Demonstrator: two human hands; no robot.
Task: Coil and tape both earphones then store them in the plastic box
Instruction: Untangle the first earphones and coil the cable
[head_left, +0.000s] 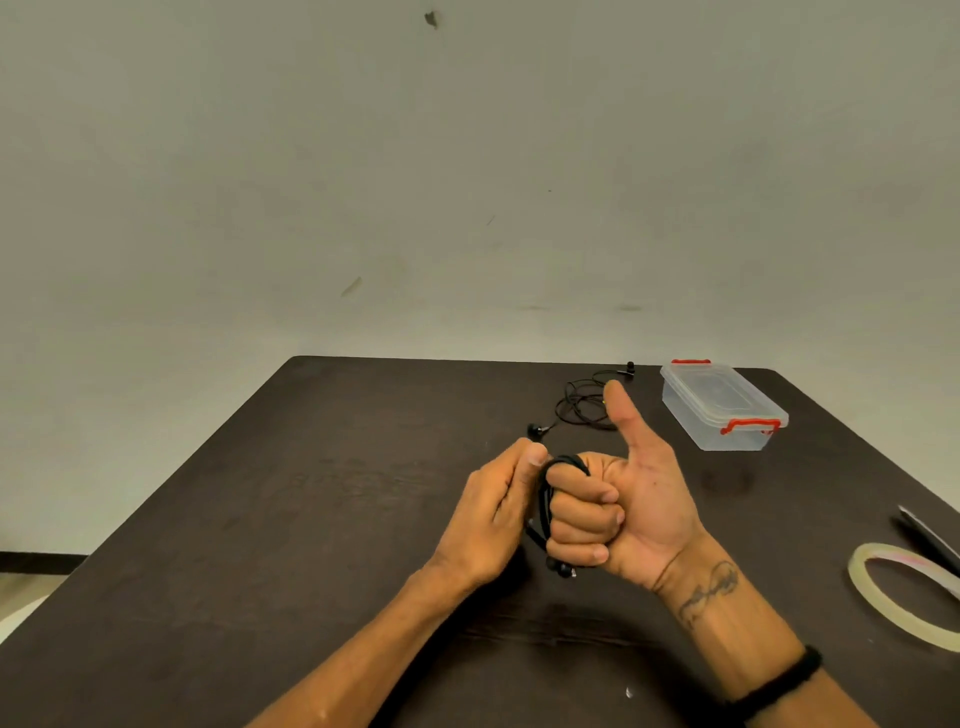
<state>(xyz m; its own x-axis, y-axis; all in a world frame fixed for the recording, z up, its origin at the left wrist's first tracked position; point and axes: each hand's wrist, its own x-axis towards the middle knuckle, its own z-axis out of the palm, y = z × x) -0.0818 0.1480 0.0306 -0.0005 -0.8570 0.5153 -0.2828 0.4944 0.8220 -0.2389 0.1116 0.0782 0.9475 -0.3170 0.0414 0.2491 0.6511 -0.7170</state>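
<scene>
Right hand (618, 499): four fingers curled into a fist with the black earphone cable (551, 486) wound round them, thumb stuck straight up and clear of the loops. Left hand (498, 512): fingertips pinching the cable's run at the top of the fist, just beside the index knuckle. Two earbuds (563, 567) hang loose below the fist. Both hands held above the dark table (311, 519).

Landmark: clear plastic box (723, 405) with red clips, lid on, at the table's far edge.
- Second earphone (584, 402): lies uncoiled on the table just left of the box, one bud trailing toward the hands.
- Hands and first coil: nearer than the box and to its left.
- Tape roll (906, 597): well nearer than the box and to its right, at the frame edge; a thin dark tool beside it, too cut off to identify.

Judged stage: first earphone mostly wound, not yet taped.

Risks from here:
- Coil springs open when slid off the fingers; the cable looks stiff enough to unwind if the pinch lets go.
- Tape is well apart from both hands, so one hand must leave the coil to fetch it.
- Dangling buds may snag or drag the loops loose.
- Box is closed and needs opening first.
</scene>
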